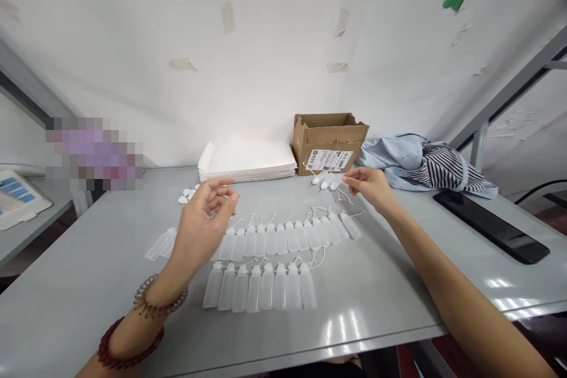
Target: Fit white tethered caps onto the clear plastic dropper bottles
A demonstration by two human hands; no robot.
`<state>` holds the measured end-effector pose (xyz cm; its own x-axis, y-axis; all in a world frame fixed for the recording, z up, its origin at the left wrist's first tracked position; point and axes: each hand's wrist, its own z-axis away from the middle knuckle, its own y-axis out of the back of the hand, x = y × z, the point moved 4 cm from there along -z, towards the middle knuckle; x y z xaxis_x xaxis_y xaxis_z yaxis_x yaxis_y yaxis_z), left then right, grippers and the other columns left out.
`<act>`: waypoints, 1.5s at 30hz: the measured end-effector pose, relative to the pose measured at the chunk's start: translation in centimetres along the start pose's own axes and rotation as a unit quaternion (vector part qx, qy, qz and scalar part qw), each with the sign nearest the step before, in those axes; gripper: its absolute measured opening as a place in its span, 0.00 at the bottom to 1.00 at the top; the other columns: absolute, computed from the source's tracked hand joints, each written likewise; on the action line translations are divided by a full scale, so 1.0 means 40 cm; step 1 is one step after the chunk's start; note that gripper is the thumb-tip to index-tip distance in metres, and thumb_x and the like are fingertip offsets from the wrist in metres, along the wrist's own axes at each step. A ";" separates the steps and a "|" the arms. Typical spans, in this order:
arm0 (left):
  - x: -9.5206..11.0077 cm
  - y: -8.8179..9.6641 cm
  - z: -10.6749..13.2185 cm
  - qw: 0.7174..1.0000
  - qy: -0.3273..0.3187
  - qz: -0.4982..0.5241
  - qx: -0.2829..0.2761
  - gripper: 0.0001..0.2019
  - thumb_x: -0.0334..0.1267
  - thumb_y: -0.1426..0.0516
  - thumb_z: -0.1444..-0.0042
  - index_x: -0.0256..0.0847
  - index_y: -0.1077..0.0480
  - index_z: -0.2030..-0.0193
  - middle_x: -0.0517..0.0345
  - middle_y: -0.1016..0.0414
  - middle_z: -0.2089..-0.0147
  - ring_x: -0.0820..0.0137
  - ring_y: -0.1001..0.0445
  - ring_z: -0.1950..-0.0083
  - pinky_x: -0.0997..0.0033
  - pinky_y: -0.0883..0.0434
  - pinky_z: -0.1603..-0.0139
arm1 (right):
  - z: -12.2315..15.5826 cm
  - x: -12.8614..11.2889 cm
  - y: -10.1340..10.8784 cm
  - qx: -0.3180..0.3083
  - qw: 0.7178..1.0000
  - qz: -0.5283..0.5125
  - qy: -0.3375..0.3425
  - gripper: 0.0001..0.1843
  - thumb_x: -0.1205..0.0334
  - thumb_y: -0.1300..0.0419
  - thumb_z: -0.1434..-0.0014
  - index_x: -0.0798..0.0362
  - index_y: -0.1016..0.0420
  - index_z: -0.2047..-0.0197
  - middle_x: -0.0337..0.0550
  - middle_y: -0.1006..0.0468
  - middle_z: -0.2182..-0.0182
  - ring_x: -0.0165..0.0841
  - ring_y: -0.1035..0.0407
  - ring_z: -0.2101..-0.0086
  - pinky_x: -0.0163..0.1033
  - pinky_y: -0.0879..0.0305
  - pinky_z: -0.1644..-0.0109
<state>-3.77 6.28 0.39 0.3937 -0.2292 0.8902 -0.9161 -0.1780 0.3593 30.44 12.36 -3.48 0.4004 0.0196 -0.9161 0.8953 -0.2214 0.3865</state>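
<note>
My left hand (206, 218) hovers over the left part of the bottle rows, its fingers loosely curled and the thumb apart from them; no object shows in it. At the back, my right hand (370, 186) has thumb and fingers pinched together beside a small pile of white nozzle caps (330, 179) with thin tails. Whatever lies between those fingertips is hidden. Clear plastic squeeze bottles (267, 289) lie in a front row, with a longer row of bottles (281, 239) behind, white tails at their tops. More bottles (162, 243) lie left of my left wrist.
Small white pieces (188, 194) lie behind my left hand. A stack of white sheets or envelopes (248, 162) and a cardboard box (328, 144) stand against the wall. At right are folded striped cloth (443, 168) and a black phone (491, 226) on the grey table (367, 307).
</note>
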 end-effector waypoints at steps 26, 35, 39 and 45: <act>-0.120 0.063 -0.075 0.869 0.041 -0.476 -0.131 0.19 0.42 0.52 0.47 0.39 0.32 0.50 0.51 0.23 0.62 0.57 0.27 0.62 0.66 0.36 0.69 | 0.130 -0.078 0.025 -0.298 0.886 0.346 -0.083 0.19 0.52 0.41 0.49 0.56 0.37 0.59 0.39 0.25 0.79 0.27 0.36 0.85 0.32 0.41 0.80; -0.135 0.055 -0.082 0.840 -0.003 -0.525 -0.137 0.19 0.40 0.55 0.43 0.37 0.29 0.53 0.41 0.25 0.58 0.47 0.32 0.53 0.58 0.34 0.67 | 0.149 -0.071 0.010 -0.387 0.860 0.316 -0.107 0.32 0.56 0.38 0.52 0.51 0.42 0.45 0.41 0.27 0.68 0.29 0.30 0.82 0.33 0.36 0.81; -0.134 0.052 -0.086 0.833 -0.013 -0.535 -0.143 0.18 0.39 0.55 0.43 0.37 0.28 0.56 0.41 0.25 0.60 0.47 0.31 0.53 0.59 0.34 0.68 | 0.151 -0.068 0.000 -0.392 0.860 0.310 -0.104 0.26 0.57 0.38 0.52 0.51 0.37 0.49 0.42 0.28 0.67 0.29 0.30 0.82 0.33 0.35 0.80; -0.127 0.052 -0.088 0.832 -0.014 -0.538 -0.137 0.15 0.40 0.55 0.44 0.39 0.28 0.64 0.43 0.25 0.62 0.50 0.30 0.55 0.63 0.35 0.70 | 0.148 -0.059 -0.009 -0.375 0.872 0.301 -0.086 0.17 0.59 0.41 0.50 0.53 0.33 0.56 0.42 0.27 0.69 0.29 0.31 0.83 0.34 0.36 0.79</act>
<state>-7.93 10.46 -2.39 0.9948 -0.1013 0.0072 -0.0144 -0.0707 0.9974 28.01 6.62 -2.10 0.8649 -0.0405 -0.5003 0.4341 0.5605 0.7052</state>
